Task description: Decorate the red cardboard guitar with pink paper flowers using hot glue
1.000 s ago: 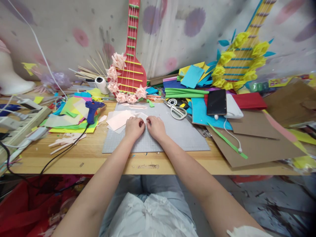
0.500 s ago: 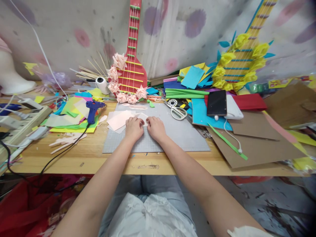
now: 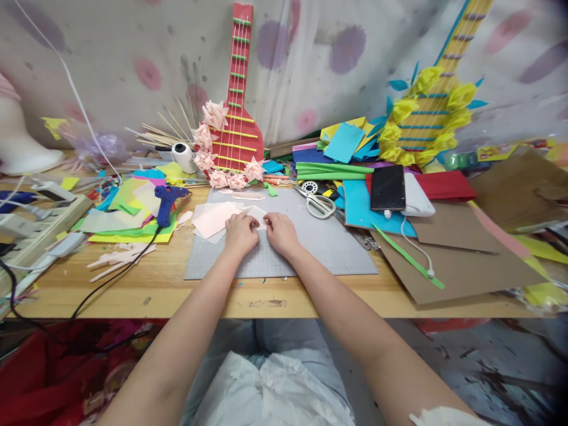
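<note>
My left hand and my right hand rest side by side on a grey cutting mat, fingers curled. Between their fingertips they pinch a small pale pink piece of paper. Just left of the hands lie loose pale pink paper sheets. A red paper guitar edged with pink paper flowers leans on the wall behind the mat.
A blue glue gun lies on coloured sheets to the left, its black cord running off the wooden table edge. Scissors, a black phone on a white power bank, brown cardboard and a yellow-flowered guitar sit to the right.
Both hands stay pinched on the small pink paper with only slight finger movement. The view has shifted down a little.
</note>
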A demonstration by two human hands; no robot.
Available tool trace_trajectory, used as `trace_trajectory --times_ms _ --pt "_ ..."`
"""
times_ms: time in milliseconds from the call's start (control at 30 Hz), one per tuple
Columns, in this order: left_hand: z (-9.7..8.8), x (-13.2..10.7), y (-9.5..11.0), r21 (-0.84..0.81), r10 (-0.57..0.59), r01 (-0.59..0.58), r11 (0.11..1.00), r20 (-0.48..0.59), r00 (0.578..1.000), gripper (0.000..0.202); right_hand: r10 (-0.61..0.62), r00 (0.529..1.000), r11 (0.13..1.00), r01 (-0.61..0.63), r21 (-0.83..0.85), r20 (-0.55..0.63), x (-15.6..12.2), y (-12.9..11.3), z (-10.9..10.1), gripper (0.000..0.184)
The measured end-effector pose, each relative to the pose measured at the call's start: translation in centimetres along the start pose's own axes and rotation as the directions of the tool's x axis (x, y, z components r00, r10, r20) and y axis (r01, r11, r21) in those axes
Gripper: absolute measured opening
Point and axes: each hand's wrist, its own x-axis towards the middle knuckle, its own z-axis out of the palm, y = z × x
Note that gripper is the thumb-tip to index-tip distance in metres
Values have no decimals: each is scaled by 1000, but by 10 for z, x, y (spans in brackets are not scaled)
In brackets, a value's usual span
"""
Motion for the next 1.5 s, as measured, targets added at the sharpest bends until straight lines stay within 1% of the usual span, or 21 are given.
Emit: trace_trajectory --times_ms 100,200,300,367,433,500,567,667,733,800,867,933,1000,1100,1167,1233,1333,1367,1433,1467,1500 --pt "-4 -2 -1 -44 17 -17 999 -17 1000 26 2 1000 1000 -2 2 -1 -1 0 0 31" --pt "-10 -1 -7 -124 -19 6 992 -102 995 32 1 1000 999 0 47 -14 0 2 0 30" --pt "-16 8 -21 -210 -84 43 977 -187 979 36 31 999 980 -23 197 -37 1 6 0 30" --pt "-19 18 -32 -250 -129 76 965 -203 971 38 81 996 944 -62 323 -48 2 10 0 31" --pt "-21 31 -43 -274 -154 103 956 -172 973 35 136 989 900 -99 424 -59 3 14 -1 31" --pt "-23 45 -49 -277 -169 133 952 -114 979 31 181 981 866 -123 485 -74 4 16 -1 31" --pt "-23 58 -50 -232 -160 145 962 -49 986 29 210 974 845 -139 516 -82 5 18 -1 30" --pt "-24 69 -44 -118 -128 135 984 71 989 28 224 971 831 -146 538 -82 5 19 0 30" --pt "-25 72 -37 -53 -120 129 990 154 981 25 227 970 821 -144 552 -85 4 20 0 30" --pt "-26 74 -31 0 -112 115 993 213 971 25 228 970 813 -140 565 -89 4 20 0 29" --pt "-25 76 -27 33 -100 95 995 242 965 24 230 969 811 -140 568 -90 4 21 0 30" --pt "-23 77 -25 30 -102 97 995 264 959 25 234 968 811 -143 567 -91 4 21 -1 30" --pt "-23 77 -24 2 -127 132 991 288 949 26 241 966 804 -146 576 -91 5 20 -1 30" --pt "-23 75 -21 -41 -189 214 976 333 924 29 262 960 779 -152 608 -96 5 20 -1 28" --pt "-23 74 -19 -58 -202 237 970 354 913 30 275 956 765 -151 627 -106 5 21 -2 26" --pt "-22 73 -17 -81 -170 210 974 349 922 30 276 954 763 -143 631 -117 5 21 -2 25" --pt "-23 69 -17 -136 -70 109 985 263 962 29 247 962 782 -125 611 -119 3 21 -1 26" --pt "-24 67 -19 -147 -21 55 988 226 974 30 227 967 792 -113 600 -118 2 21 -1 26" --pt "-29 60 -25 -122 125 -109 987 139 982 32 178 977 811 -80 579 -115 1 21 0 28" --pt "-31 56 -30 -83 214 -206 975 100 972 32 155 981 820 -64 570 -114 1 21 1 29" --pt "-34 51 -34 -34 300 -298 954 65 952 32 140 984 825 -53 562 -112 1 21 1 29"
